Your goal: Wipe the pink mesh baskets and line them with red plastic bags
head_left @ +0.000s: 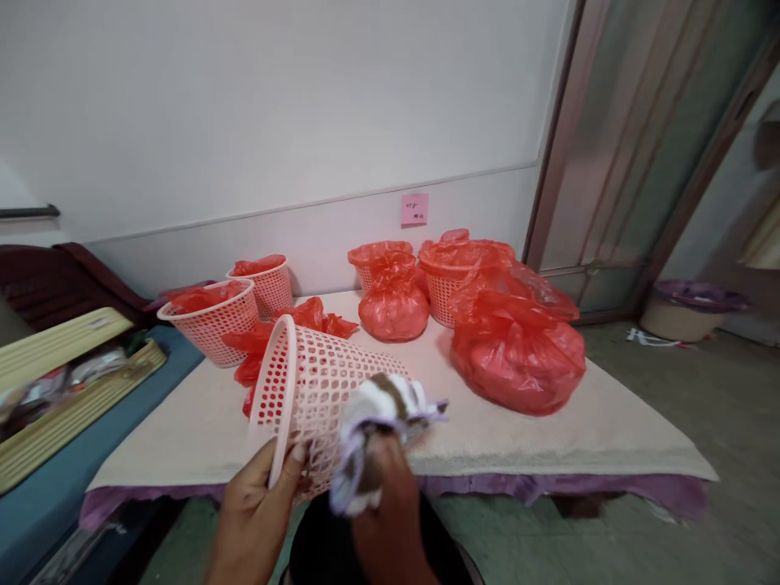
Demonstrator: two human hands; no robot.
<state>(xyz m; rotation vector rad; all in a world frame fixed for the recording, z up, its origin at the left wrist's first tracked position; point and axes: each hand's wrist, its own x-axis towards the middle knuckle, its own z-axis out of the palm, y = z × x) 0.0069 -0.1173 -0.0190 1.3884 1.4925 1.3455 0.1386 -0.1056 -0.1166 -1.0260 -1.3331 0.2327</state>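
Note:
My left hand (pixel 265 500) grips the rim of a pink perforated plastic wastebasket (pixel 326 366), thumb on the outer side. The basket lies tilted on its side in the air, mouth to the left, over the table's front edge. In my right hand (pixel 390 496) is a bunched striped cloth (pixel 374 414), white, brown and lilac, held against or close to the basket's outer wall near its base. Motion blurs that hand and cloth. Behind the basket's mouth, crumpled red plastic bags (pixel 317 317) lie on the table.
Bagged baskets (pixel 213 321) stand at the left back. Tied red bags (pixel 393 305) and a large red bag (pixel 517 357) sit at the middle and right of the cloth-covered table (pixel 585 439). A pink note (pixel 414 210) is on the wall. A lined bin (pixel 688 309) stands on the floor right.

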